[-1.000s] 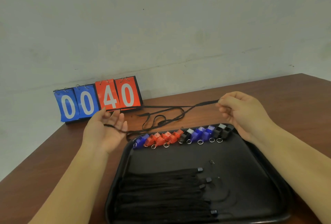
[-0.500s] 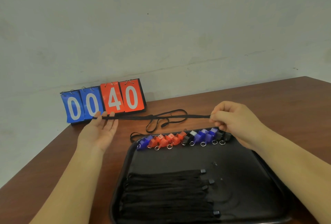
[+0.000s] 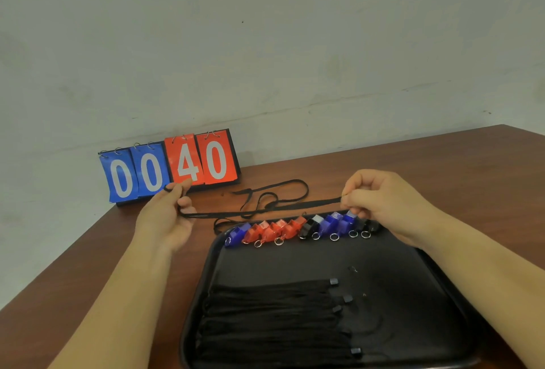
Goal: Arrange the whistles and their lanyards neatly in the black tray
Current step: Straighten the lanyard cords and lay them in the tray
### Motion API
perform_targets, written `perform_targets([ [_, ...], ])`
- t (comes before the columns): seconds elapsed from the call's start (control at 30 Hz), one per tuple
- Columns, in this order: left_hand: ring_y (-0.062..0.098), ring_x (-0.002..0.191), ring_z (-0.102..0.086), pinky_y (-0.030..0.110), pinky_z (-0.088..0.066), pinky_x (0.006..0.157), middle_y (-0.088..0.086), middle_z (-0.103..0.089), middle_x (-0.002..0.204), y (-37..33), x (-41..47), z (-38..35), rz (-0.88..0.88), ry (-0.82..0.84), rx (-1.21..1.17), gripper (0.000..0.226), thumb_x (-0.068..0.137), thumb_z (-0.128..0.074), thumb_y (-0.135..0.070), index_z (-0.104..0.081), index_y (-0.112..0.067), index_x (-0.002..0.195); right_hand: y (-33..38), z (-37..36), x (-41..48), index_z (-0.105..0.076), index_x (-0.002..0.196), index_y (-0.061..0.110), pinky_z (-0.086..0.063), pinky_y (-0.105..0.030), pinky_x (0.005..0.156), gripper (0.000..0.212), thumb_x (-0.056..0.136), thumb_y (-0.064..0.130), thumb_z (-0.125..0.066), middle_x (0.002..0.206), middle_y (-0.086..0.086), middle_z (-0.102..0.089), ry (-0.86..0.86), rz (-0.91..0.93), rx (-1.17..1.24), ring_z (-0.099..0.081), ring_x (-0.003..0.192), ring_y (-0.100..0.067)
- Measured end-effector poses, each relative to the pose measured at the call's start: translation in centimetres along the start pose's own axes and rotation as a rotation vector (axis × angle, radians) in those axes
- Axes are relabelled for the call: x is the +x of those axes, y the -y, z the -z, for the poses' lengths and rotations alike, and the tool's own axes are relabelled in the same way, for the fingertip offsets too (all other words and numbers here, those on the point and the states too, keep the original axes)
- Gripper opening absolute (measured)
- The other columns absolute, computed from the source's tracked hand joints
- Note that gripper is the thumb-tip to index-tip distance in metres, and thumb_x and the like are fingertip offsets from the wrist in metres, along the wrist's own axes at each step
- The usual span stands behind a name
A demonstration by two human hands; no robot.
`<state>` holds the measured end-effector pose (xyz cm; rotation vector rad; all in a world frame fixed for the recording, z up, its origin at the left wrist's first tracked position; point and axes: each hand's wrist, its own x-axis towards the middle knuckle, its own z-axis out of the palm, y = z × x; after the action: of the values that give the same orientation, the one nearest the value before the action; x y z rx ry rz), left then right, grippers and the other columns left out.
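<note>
- Curled in since half a second ago: left hand [image 3: 168, 215], gripping a loop of the lanyard [image 3: 318, 202], no longer flat beneath it.
- Pinched at the other end by the right hand [image 3: 383, 200]; thin, black, flat, stretched between both hands.
- Just beneath the right hand, along the black tray's [image 3: 295, 262] far edge: a row of blue, red and black whistles [image 3: 295, 228].
- Nearer, left of the right forearm: folded lanyards [image 3: 271, 321] side by side in the tray.
</note>
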<state>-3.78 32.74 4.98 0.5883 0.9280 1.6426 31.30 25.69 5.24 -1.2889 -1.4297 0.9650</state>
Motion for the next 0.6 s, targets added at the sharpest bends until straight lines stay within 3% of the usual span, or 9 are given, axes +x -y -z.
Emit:
perform_targets([
  [0.1, 0.003, 0.049, -0.043, 0.013, -0.037, 0.045, -0.007, -0.075, 0.074, -0.2, -1.4, -0.9, -0.048, 0.107, 0.109, 0.02, 0.106, -0.051, -0.017, -0.059, -0.007, 0.122, 0.1, -0.2, -0.2, -0.072, 0.077, 0.014, -0.051, -0.027, 0.065, 0.018, 0.087, -0.001, -0.07, 0.073, -0.006, -0.073, 0.028, 0.016, -0.021, -0.061, 0.06, -0.009],
  [0.23, 0.004, 0.051, -0.041, 0.018, -0.037, 0.049, 0.0, -0.076, 0.087, 0.3, -4.0, -2.7, -0.152, 0.232, 0.369, 0.013, 0.105, -0.051, -0.012, -0.064, -0.012, 0.105, 0.3, -0.3, -0.6, -0.074, 0.073, 0.019, -0.052, -0.024, 0.065, 0.021, 0.085, 0.002, -0.075, 0.072, -0.005, -0.073, 0.102, 0.062, -0.076, -0.062, 0.061, -0.008],
  [0.37, 0.008, 0.055, -0.05, 0.026, -0.047, 0.06, 0.003, -0.077, 0.086, 1.6, -6.8, -4.1, -0.316, 0.332, 0.816, 0.011, 0.101, -0.061, -0.018, -0.072, -0.019, 0.1, 0.8, -0.5, -1.1, -0.079, 0.079, 0.022, -0.053, -0.017, 0.072, 0.01, 0.083, 0.014, -0.081, 0.081, 0.002, -0.078, 0.156, 0.138, -0.229, -0.071, 0.073, -0.008],
  [0.6, -0.001, 0.056, -0.058, 0.017, -0.052, 0.061, -0.01, -0.076, 0.081, 3.5, -9.8, -5.2, -0.469, 0.644, 1.253, 0.016, 0.101, -0.061, -0.021, -0.072, -0.032, 0.097, 1.2, -0.9, -1.6, -0.08, 0.079, 0.024, -0.048, -0.012, 0.066, 0.007, 0.08, 0.021, -0.086, 0.077, 0.007, -0.077, 0.237, 0.2, -0.313, -0.069, 0.069, -0.002],
])
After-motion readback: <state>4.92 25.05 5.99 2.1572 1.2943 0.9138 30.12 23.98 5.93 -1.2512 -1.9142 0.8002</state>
